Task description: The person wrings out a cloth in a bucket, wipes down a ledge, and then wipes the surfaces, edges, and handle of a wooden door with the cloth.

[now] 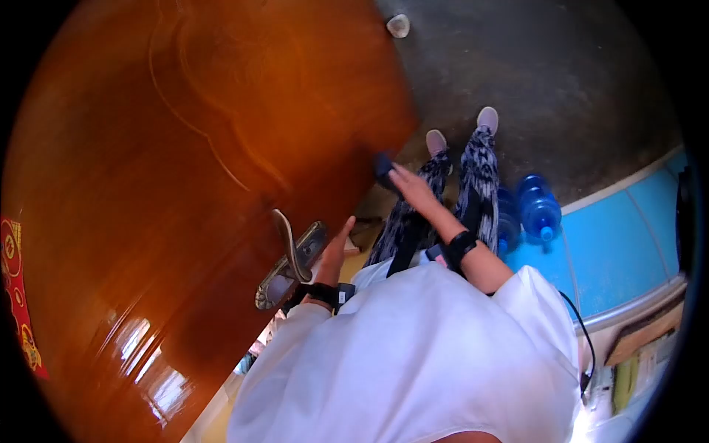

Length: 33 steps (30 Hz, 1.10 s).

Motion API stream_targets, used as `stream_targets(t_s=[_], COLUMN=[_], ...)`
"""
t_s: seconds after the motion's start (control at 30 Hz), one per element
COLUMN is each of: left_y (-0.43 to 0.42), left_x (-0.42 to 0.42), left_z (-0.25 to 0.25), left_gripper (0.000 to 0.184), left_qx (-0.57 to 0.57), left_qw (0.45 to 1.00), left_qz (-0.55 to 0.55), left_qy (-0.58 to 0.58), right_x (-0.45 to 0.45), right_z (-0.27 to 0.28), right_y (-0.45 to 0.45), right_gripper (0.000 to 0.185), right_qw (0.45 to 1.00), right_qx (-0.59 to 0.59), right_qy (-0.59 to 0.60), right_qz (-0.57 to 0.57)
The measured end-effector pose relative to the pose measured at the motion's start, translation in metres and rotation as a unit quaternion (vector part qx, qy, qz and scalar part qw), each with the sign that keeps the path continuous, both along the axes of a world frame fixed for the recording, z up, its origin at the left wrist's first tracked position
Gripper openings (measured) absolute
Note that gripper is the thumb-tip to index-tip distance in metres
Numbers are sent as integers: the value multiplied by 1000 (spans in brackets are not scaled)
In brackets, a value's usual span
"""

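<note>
A glossy brown wooden door point(244, 88) fills the left side of the head view. My right hand point(410, 184) holds a small dark blue cloth point(383, 169) at the door's edge. The cloth is bunched and blurred, and I cannot tell whether it presses on the wood. My left hand point(334, 255) is at the same edge, just beside the metal door handle point(292, 247), with its fingers stretched out and nothing seen in it. Part of that hand is hidden by the handle and its plate.
Two blue water bottles point(538, 207) lie beside my legs on the right. Blue tiles point(613, 236) border the dark floor point(546, 81). A pale roundish object point(398, 26) is on the floor near the door's far end. Red paper point(16, 288) hangs at far left.
</note>
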<state>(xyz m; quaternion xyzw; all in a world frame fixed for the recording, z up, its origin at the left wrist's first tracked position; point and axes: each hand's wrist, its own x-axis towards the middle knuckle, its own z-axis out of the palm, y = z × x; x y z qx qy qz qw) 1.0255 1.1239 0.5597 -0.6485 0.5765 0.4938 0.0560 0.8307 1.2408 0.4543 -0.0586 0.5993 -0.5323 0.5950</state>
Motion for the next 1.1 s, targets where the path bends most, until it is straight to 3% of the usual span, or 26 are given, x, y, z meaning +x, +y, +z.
stream_targets(t_s=[0.1,0.13,0.23,0.37,0.47,0.53,0.57,0.63,0.67,0.7,0.77,0.83,0.9,0.97,1.07,1.1], left_y=[0,-4,-8,-6,-3,-2,-1,1,2,3,6,7,7,7,5,4], left_x=[-19,-12,9,25,32,33,33,33,34,37,39,44,46,51,57,59], left_z=[17,15,14,16,18,23,25,30,33,37,42,47,48,52,49,47], left_gripper=[60,60,60,60,60,60,60,59,59,59,59,59,59,59,59,59], left_qx=[58,57,58,72,81,86,87,91,93,93,99,101,104,105,109,110], left_qw=[993,995,996,995,995,995,994,993,993,992,991,991,991,990,990,990], left_qz=[90,81,74,64,54,50,49,50,51,51,48,48,41,32,19,15], left_qy=[-40,-26,-10,-18,-23,-33,-37,-51,-56,-62,-72,-77,-80,-86,-91,-93], right_x=[52,74,70,43,46,29,21,30,37,58,60,62,69,52,45,59], right_z=[14,7,-5,-15,42,83,88,40,21,-12,-39,-26,10,50,25,-3], right_y=[-28,-37,-64,-104,-100,-89,-88,-96,-97,-98,-84,-80,-67,-56,-57,-60], right_gripper=[47,50,53,55,54,55,57,59,58,59,63,64,60,55,54,55], right_qw=[988,972,957,987,912,895,889,869,929,951,993,995,964,915,894,933], right_qx=[-151,-181,-194,-92,-262,-345,-363,-343,-237,-144,-49,-20,-168,-329,-367,-280], right_qy=[31,149,217,128,309,281,280,354,278,260,109,88,208,231,246,222], right_qz=[22,32,-3,-22,-61,-23,2,-49,-54,-84,-3,34,6,28,77,40])
